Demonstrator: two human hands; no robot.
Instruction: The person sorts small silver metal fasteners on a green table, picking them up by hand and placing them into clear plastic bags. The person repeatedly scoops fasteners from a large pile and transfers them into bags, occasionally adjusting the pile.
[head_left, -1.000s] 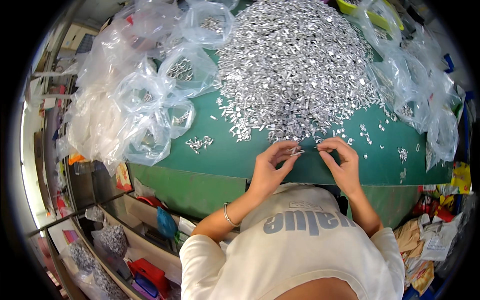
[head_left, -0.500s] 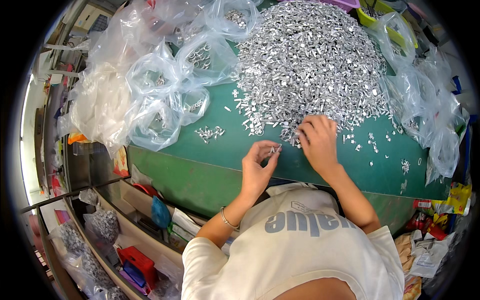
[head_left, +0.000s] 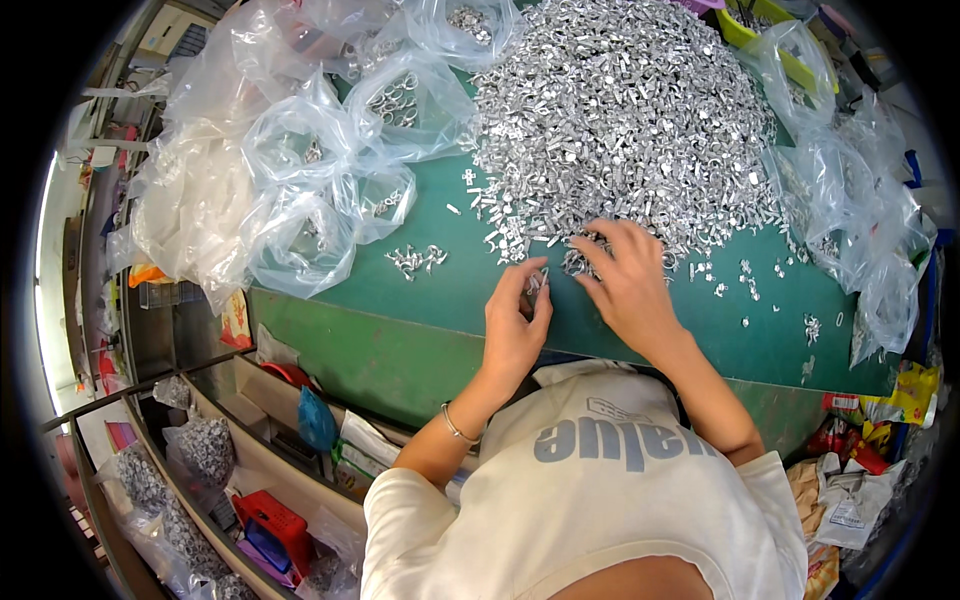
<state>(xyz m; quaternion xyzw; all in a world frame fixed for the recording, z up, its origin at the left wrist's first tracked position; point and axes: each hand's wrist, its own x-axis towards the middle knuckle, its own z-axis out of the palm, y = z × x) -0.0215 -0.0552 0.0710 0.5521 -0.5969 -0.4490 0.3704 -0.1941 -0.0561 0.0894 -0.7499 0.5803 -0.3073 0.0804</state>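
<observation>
Lining the lower left, open drawers: holding clear bags of silvery pieces, a red case and a blue bag.
Clear plastic bags: crowded over the left part of the green table, some with metal pieces inside.
Small cluster of curved pieces: lying on the bare tabletop between the bags and the left hand, apart from the pile.
Bracelet: around the left wrist.
Left hand: curled, pinching small metal pieces between thumb and fingers, just short of the pile; too small to count.
White shirt: at the table's near edge, between the forearms.
Pile of silvery metal pieces: heaped broadly across the middle of the table, beyond both hands.
Right hand: spread, with fingers bent and thumb set apart, at the near edge of the pile, metal pieces visible in the gap.
Yellow-green basket: behind the pile, toward the right.
Loose pieces: scattered to the right of the right hand.
More clear bags: bunched along the table's right side.
Yellow packet: below those bags, near the right rim.
</observation>
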